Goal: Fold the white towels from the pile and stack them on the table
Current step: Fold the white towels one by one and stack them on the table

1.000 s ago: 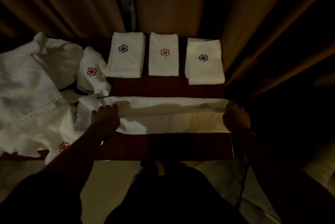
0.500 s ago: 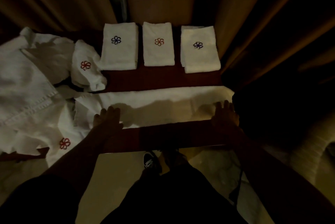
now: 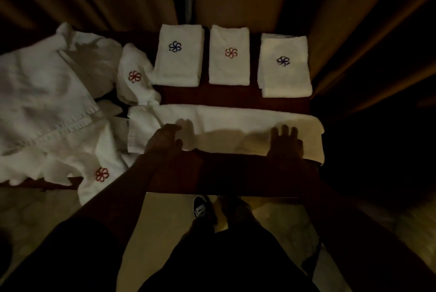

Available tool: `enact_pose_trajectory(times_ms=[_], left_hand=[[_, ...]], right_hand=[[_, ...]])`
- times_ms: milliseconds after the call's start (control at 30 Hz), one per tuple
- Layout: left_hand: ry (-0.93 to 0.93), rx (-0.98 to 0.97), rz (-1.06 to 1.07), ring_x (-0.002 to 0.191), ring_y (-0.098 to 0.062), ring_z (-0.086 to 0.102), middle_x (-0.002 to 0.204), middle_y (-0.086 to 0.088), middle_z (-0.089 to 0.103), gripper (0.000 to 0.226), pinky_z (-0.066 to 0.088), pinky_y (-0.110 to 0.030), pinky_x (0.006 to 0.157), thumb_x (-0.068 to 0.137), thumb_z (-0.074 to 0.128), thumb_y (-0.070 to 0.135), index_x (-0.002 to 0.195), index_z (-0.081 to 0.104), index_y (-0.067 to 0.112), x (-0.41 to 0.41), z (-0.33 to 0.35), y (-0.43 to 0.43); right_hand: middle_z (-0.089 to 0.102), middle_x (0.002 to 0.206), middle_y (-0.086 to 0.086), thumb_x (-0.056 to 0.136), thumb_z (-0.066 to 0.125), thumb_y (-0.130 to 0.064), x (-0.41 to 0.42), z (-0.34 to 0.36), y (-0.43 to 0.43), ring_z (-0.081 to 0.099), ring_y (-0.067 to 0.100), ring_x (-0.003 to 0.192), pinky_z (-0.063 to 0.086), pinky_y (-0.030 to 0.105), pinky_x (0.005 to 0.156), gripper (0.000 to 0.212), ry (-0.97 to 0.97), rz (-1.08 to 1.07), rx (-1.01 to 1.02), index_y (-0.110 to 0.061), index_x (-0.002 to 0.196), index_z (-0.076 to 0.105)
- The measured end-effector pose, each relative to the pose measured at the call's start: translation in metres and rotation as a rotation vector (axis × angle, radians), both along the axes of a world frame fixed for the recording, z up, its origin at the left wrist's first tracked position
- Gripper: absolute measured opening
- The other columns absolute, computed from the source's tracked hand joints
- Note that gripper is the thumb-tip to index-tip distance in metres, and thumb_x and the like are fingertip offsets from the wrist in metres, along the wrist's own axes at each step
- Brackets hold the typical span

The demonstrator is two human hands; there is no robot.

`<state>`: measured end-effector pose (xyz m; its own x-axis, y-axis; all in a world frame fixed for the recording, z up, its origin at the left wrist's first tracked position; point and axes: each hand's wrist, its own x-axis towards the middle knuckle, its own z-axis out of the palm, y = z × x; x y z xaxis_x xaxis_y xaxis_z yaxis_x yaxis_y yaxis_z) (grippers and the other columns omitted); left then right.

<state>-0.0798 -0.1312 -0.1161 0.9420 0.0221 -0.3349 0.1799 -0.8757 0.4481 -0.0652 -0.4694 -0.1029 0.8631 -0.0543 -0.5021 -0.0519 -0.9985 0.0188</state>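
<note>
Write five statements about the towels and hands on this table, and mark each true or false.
1. The left towel, middle towel and right towel lie folded in a row at the far edge of the table. True.
2. The middle towel bears a blue flower. False: its flower is red.
3. The left hand and right hand both rest on the long towel. True.
4. The unfolded pile lies on the right. False: it lies on the left.
5. The right hand lifts the long towel. False: it lies flat on it, fingers straight.
</note>
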Motion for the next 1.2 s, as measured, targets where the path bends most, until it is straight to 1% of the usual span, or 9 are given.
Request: enact_pose_trajectory(times_ms=[67, 133, 200, 333, 567, 733, 867, 933, 1200], left_hand=[[-0.036, 0.097, 0.089, 0.12, -0.037, 0.053, 0.131, -0.016, 0.055, 0.045, 0.048, -0.049, 0.098, 0.091, 0.06, 0.021, 0.135, 0.053, 0.011, 0.0, 0.001, 0.01], [0.061, 0.187, 0.12, 0.119, -0.04, 0.052, 0.13, -0.017, 0.052, 0.049, 0.048, -0.051, 0.096, 0.095, 0.055, 0.029, 0.141, 0.047, 0.016, -0.001, 0.003, 0.022], [0.159, 0.238, 0.156, 0.115, -0.044, 0.053, 0.129, -0.02, 0.048, 0.053, 0.047, -0.051, 0.095, 0.098, 0.05, 0.035, 0.146, 0.039, 0.016, -0.004, 0.002, 0.035], [0.193, 0.249, 0.298, 0.111, -0.047, 0.056, 0.124, -0.026, 0.053, 0.047, 0.047, -0.049, 0.091, 0.1, 0.046, 0.041, 0.134, 0.042, 0.01, -0.011, -0.005, 0.049], [0.16, 0.125, 0.631, 0.128, -0.046, 0.044, 0.143, -0.026, 0.035, 0.076, 0.039, -0.056, 0.105, 0.094, 0.059, 0.044, 0.145, 0.023, 0.001, -0.003, -0.009, 0.043], [0.187, 0.143, 0.658, 0.126, -0.045, 0.046, 0.143, -0.023, 0.033, 0.073, 0.044, -0.052, 0.098, 0.092, 0.064, 0.042, 0.144, 0.031, 0.004, -0.002, -0.01, 0.062], [0.203, 0.103, 0.654, 0.121, -0.042, 0.051, 0.133, -0.021, 0.05, 0.065, 0.048, -0.051, 0.097, 0.087, 0.067, 0.041, 0.136, 0.042, 0.008, 0.0, -0.012, 0.078], [0.184, 0.058, 0.672, 0.114, -0.041, 0.056, 0.125, -0.019, 0.057, 0.054, 0.05, -0.048, 0.092, 0.087, 0.064, 0.038, 0.129, 0.044, 0.009, 0.005, -0.009, 0.077], [0.052, -0.166, 0.661, 0.117, -0.038, 0.055, 0.127, -0.02, 0.055, 0.052, 0.05, -0.048, 0.096, 0.087, 0.06, 0.03, 0.13, 0.049, 0.003, 0.027, 0.011, 0.084]], right_hand=[[0.028, 0.159, 0.01, 0.095, 0.046, -0.022, 0.001, -0.012, 0.017, 0.021, 0.038, 0.148, 0.041, 0.056, 0.108, 0.059, -0.032, 0.18, 0.209, -0.023, 0.152, 0.034], [0.034, 0.157, 0.012, 0.092, 0.034, -0.037, 0.0, -0.029, 0.026, 0.023, 0.043, 0.147, 0.042, 0.062, 0.104, 0.06, -0.001, 0.302, 0.318, -0.026, 0.151, 0.038], [0.031, 0.158, 0.014, 0.091, 0.021, -0.052, -0.003, -0.041, 0.029, 0.017, 0.045, 0.148, 0.043, 0.065, 0.102, 0.066, 0.01, 0.301, 0.294, -0.03, 0.15, 0.039], [0.049, 0.143, 0.023, 0.091, 0.015, -0.048, 0.0, -0.037, 0.034, 0.04, 0.048, 0.137, 0.041, 0.067, 0.102, 0.072, -0.103, 0.252, 0.271, -0.012, 0.136, 0.059], [0.016, 0.162, 0.002, 0.096, 0.048, -0.03, 0.011, -0.017, 0.055, 0.011, 0.042, 0.149, 0.036, 0.06, 0.107, 0.052, 0.022, 0.074, 0.03, -0.037, 0.146, 0.032], [0.011, 0.16, 0.01, 0.095, 0.052, -0.025, 0.014, -0.019, 0.073, 0.012, 0.047, 0.146, 0.039, 0.059, 0.104, 0.058, 0.05, -0.072, 0.006, -0.032, 0.147, 0.027], [0.019, 0.159, 0.02, 0.093, 0.055, -0.024, 0.007, -0.019, 0.084, 0.023, 0.048, 0.143, 0.045, 0.058, 0.098, 0.06, -0.027, -0.046, -0.066, -0.02, 0.148, 0.032], [0.024, 0.157, 0.021, 0.091, 0.056, -0.017, 0.005, -0.02, 0.085, 0.027, 0.046, 0.142, 0.045, 0.06, 0.098, 0.058, -0.081, 0.022, 0.004, -0.015, 0.147, 0.038], [0.004, 0.162, 0.015, 0.095, 0.049, -0.023, -0.002, -0.031, 0.105, -0.002, 0.051, 0.147, 0.046, 0.061, 0.1, 0.064, -0.02, 0.119, 0.173, -0.04, 0.153, 0.027]])
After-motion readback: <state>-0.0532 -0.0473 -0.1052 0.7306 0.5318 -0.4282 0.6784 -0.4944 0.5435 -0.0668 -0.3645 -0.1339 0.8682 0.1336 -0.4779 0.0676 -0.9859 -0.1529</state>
